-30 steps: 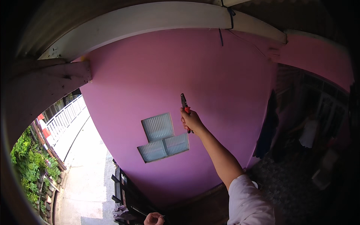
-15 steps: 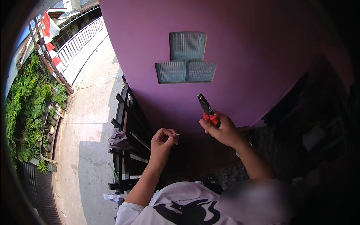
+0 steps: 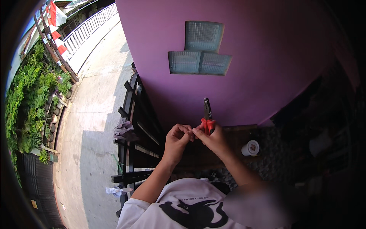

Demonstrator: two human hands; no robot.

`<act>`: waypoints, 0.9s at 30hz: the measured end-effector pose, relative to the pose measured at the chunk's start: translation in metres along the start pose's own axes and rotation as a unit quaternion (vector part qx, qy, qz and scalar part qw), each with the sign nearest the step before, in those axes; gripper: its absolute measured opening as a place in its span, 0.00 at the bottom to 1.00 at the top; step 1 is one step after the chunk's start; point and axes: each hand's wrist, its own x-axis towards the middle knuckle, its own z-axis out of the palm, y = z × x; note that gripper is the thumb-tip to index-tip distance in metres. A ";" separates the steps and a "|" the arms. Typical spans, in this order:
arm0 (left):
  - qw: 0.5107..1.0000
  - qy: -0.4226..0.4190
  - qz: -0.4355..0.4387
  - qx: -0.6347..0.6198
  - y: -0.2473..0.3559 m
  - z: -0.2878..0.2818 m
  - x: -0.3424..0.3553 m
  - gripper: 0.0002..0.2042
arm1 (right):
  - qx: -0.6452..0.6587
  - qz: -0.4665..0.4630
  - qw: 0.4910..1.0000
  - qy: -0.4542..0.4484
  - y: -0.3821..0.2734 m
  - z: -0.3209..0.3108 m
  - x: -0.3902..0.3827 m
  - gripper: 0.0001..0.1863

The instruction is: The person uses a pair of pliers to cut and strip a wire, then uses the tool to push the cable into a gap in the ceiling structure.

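Note:
My right hand [image 3: 213, 139] grips a pair of pliers [image 3: 207, 116] by their red handles, the dark jaws pointing up in front of the purple wall [image 3: 267, 57]. My left hand [image 3: 177, 139] is curled, its fingertips meeting the right hand's fingers just left of the pliers' handles. Whatever small thing may lie between the fingertips is too small to make out. Both forearms rise from my white shirt at the lower edge.
A black metal gate [image 3: 131, 133] stands below and to the left, with a grey cloth [image 3: 124, 129] draped on it. Glass blocks [image 3: 200, 51] are set in the wall. A white cup [image 3: 250, 148] sits on the dark ground at right. A concrete lane [image 3: 91, 114] and plants run along the left.
The view has tilted down from the wall. My right hand came down with the pliers, and my left hand rose to meet it; the fingertips now touch.

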 end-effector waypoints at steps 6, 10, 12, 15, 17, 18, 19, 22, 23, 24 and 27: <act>1.000 0.007 0.002 -0.006 0.001 -0.004 -0.006 0.05 | 0.010 -0.076 0.997 0.023 0.007 0.012 0.000 0.07; 1.000 0.022 -0.001 -0.001 0.001 -0.007 -0.009 0.03 | -0.011 -0.063 0.998 0.021 0.004 0.017 0.000 0.07; 1.000 0.027 0.000 0.005 0.001 -0.007 -0.010 0.03 | -0.008 -0.070 0.997 0.024 0.009 0.020 0.001 0.07; 0.999 0.038 -0.003 -0.002 0.000 -0.007 -0.011 0.02 | 0.021 -0.089 0.995 0.037 0.016 0.026 0.002 0.07; 0.998 0.057 0.001 -0.003 -0.003 -0.007 -0.012 0.02 | 0.066 -0.083 0.993 0.058 0.017 0.031 0.003 0.08; 0.998 0.057 0.001 -0.003 -0.004 -0.007 -0.012 0.02 | 0.067 -0.082 0.993 0.058 0.020 0.031 0.004 0.08; 0.998 0.065 0.006 -0.004 -0.005 -0.006 -0.012 0.02 | 0.072 -0.067 0.994 0.053 0.024 0.032 0.005 0.11; 0.996 0.083 0.014 -0.011 -0.008 -0.005 -0.014 0.02 | 0.070 -0.039 0.996 0.044 0.025 0.033 0.005 0.14; 0.995 0.093 0.017 -0.018 -0.009 -0.005 -0.014 0.03 | 0.062 -0.028 0.997 0.040 0.024 0.033 0.004 0.14; 0.995 0.093 0.018 -0.017 -0.010 -0.006 -0.015 0.03 | 0.063 -0.028 0.997 0.040 0.021 0.034 0.003 0.14; 0.995 0.093 0.027 -0.005 -0.011 -0.009 -0.013 0.02 | 0.097 -0.032 0.994 0.041 0.013 0.035 0.002 0.08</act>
